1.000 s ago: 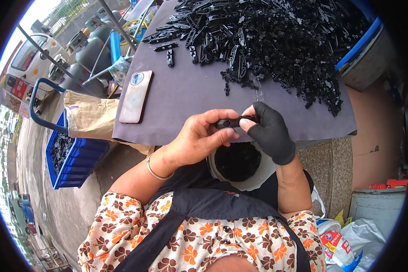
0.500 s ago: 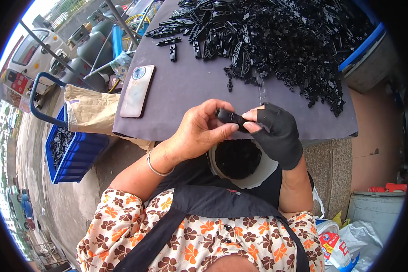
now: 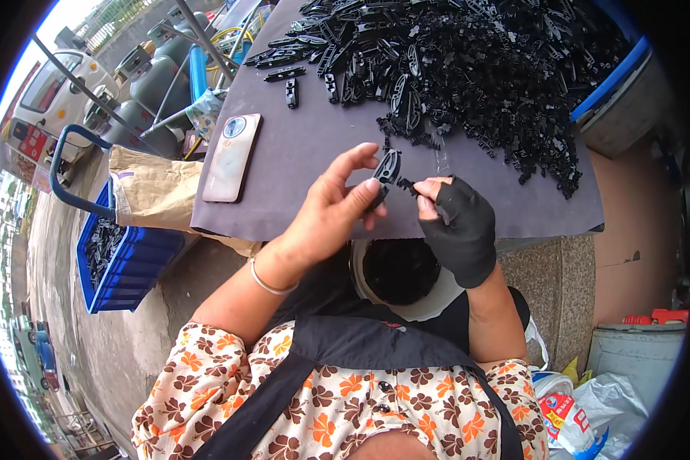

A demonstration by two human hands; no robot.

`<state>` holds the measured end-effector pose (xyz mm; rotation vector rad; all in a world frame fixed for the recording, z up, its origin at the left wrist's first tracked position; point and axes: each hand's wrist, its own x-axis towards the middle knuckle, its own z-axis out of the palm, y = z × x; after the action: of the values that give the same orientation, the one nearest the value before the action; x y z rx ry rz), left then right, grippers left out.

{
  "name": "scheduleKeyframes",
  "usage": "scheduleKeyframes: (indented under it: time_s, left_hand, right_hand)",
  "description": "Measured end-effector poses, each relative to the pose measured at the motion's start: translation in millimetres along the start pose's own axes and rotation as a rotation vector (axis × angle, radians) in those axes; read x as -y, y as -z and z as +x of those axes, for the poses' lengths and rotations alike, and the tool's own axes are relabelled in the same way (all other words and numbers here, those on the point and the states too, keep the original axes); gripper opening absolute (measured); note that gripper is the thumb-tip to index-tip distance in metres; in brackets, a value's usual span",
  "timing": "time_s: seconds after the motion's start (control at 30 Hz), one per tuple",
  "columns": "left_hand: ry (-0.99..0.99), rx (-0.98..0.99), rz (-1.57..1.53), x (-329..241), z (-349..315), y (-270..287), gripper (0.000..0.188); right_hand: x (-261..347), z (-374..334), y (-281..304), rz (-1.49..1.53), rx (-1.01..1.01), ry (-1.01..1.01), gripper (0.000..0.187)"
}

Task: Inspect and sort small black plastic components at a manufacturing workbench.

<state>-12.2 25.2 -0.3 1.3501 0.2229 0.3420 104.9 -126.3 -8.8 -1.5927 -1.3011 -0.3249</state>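
Observation:
My bare left hand (image 3: 336,195) grips an elongated black plastic part (image 3: 387,167) between thumb and fingers, its ribbed hollow side showing. In a black fingerless glove, my right hand (image 3: 458,222) pinches a small dark toothed piece (image 3: 408,185), just right of the larger part; whether the two touch I cannot tell. Both hands are above the near edge of the grey-covered table (image 3: 307,146). Beyond them lies a big heap of black plastic parts (image 3: 468,84), long ones to the left and small ones to the right.
A phone (image 3: 231,157) lies at the table's left. Below the near edge stands a white bucket (image 3: 429,308) with dark contents. A blue crate (image 3: 123,268) of parts and a brown paper bag (image 3: 157,184) are at left. A grey bin (image 3: 636,356) stands at lower right.
The long part in my left hand has turned from lying sideways to more upright, hollow side showing. My right hand has drawn slightly away and down, with a small piece between its fingertips.

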Motion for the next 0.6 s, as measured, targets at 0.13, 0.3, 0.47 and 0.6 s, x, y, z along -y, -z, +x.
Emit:
scheduleKeyframes:
  time_s: [0.13, 0.3, 0.47, 0.6]
  left_hand:
    - [0.239, 0.082, -0.286, -5, 8, 11, 0.02]
    - [0.239, 0.124, -0.147, -7, 3, 5, 0.019]
    - [0.154, 0.14, -0.022, -3, -4, 6, 0.02]
    - [-0.08, 0.086, 0.266, -2, -12, -1, 0.019]
  right_hand:
    - [3, 6, 4, -0.107, 0.131, 0.212, 0.023]
    - [-2, 5, 1, -0.263, 0.134, 0.404, 0.029]
    - [4, 6, 4, -0.196, 0.142, 0.274, 0.03]
    - [9, 2, 2, 0.16, 0.194, -0.222, 0.029]
